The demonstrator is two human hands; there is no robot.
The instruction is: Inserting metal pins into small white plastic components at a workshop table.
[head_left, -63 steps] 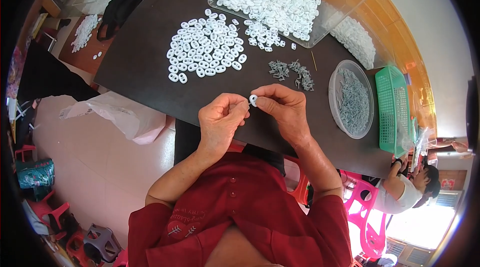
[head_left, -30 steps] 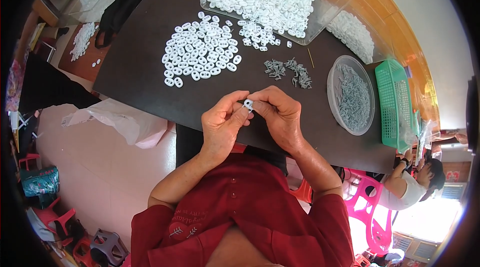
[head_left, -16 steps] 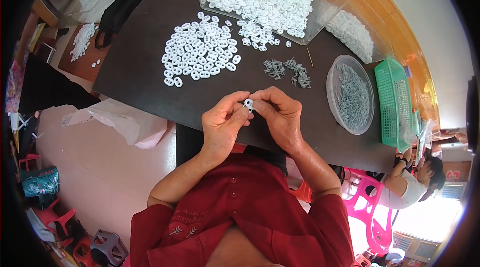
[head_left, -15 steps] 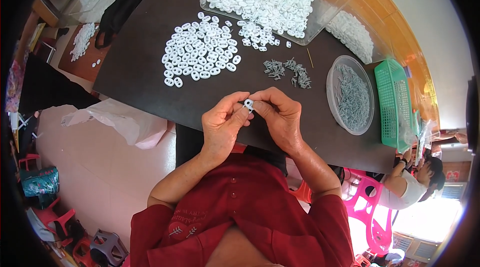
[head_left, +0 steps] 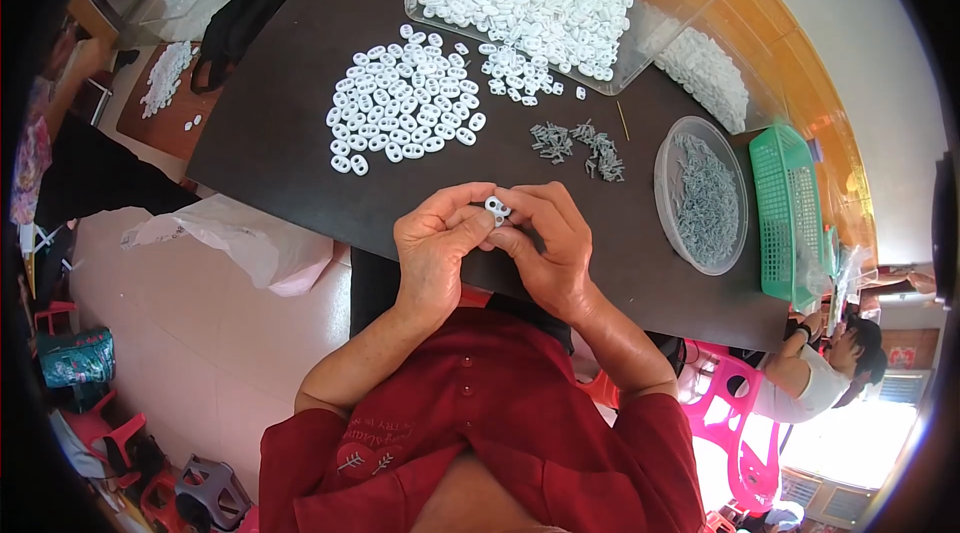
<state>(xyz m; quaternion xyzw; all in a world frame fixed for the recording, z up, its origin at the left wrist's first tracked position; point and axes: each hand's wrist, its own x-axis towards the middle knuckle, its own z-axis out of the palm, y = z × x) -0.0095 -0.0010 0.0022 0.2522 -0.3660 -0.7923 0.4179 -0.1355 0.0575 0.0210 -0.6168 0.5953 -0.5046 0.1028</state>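
Note:
My left hand (head_left: 435,243) and my right hand (head_left: 548,238) meet over the near edge of the dark table (head_left: 290,133), both pinching one small white plastic ring piece (head_left: 496,207) between the fingertips. Beyond them lies a spread of several matching white pieces (head_left: 405,105). A small heap of grey metal clips (head_left: 580,145) sits to the right of that spread.
A clear bin (head_left: 560,3) full of white pieces stands at the far side. A round clear bowl (head_left: 700,195) of grey clips and a green basket (head_left: 790,213) are at the right. A plastic bag (head_left: 235,238) hangs off the table's left. Another person (head_left: 820,373) sits at lower right.
Both hands drew slightly closer to my body with the white piece, then stayed nearly still over the last second.

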